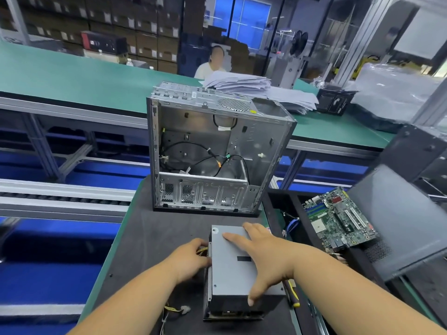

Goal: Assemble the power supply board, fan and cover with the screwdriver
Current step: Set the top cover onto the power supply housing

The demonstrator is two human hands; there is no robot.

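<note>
At lower centre, the right hand (263, 257), fingers spread, presses the power supply (232, 274); the left hand (191, 259) curls against its side (loose cables (175, 310) could snag when lifted).

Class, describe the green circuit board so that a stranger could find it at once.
Start at the open grey metal computer case standing on the dark mat. Look right and lower, into the black tray: the green circuit board lies there, tilted. It alone is green and studded with slots and chips.

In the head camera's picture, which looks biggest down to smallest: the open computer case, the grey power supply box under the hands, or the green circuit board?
1. Computer case
2. Power supply box, though nearness to the camera enlarges it
3. Circuit board
</note>
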